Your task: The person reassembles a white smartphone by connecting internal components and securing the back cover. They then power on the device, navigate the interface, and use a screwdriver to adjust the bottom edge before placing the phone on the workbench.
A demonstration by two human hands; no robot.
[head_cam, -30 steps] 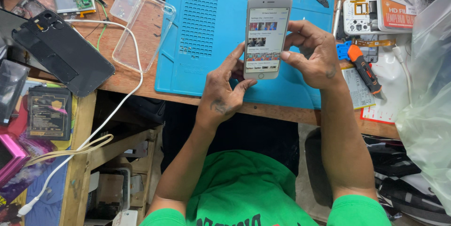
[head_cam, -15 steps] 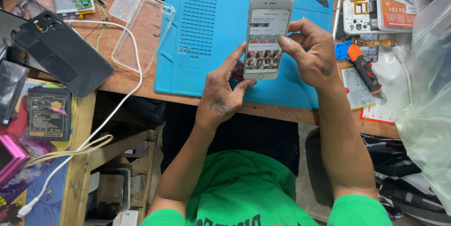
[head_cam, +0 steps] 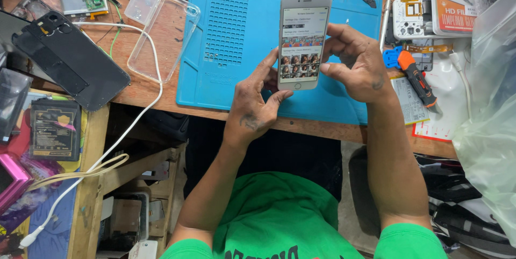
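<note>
White smartphone with a lit screen is gripped upright above a blue mat, left hand and right hand fingers closed around its edges.

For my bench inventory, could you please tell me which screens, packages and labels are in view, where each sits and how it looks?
Phone: white, lit screen with rows of small pictures, held by left hand and right hand over the blue mat.
Boxed package: top right, white and orange card.
Labelled battery: left shelf, black rectangle, pale label.
Plastic bag: right edge, clear.
</note>
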